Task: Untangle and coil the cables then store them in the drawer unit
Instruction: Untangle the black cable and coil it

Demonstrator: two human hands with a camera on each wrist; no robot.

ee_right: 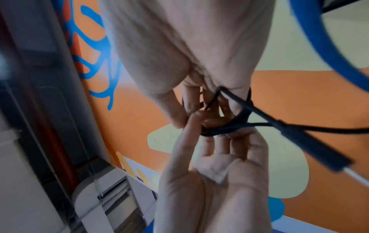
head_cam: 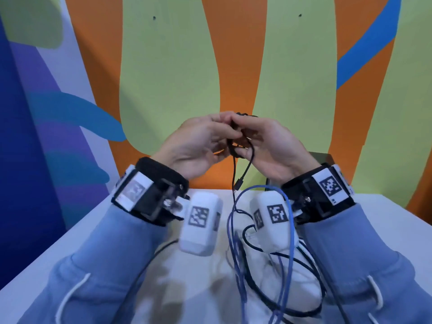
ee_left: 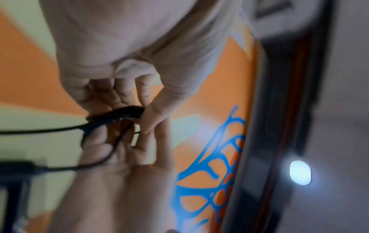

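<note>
I hold a thin black cable point(head_cam: 233, 169) up in front of the wall, both hands meeting at a small bundle of its loops point(ee_left: 123, 112). My left hand point(head_cam: 217, 127) pinches the bundle between thumb and fingers. The fingers of my right hand point(head_cam: 254, 136) are curled into the loops point(ee_right: 229, 127), which wrap round them. One free end hangs below the hands and ends in a black plug point(head_cam: 239, 183), also seen close to the right wrist camera as the plug point(ee_right: 311, 146). A blue cable point(head_cam: 289, 220) loops up from the table beside my right wrist.
The white table point(head_cam: 117, 230) lies below my arms, carrying a tangle of further black cable point(head_cam: 304, 309) and blue cable. A dark box-like object point(head_cam: 321, 157) stands behind my right wrist against the painted wall. The blue cable point(ee_right: 319, 39) arcs close past my right hand.
</note>
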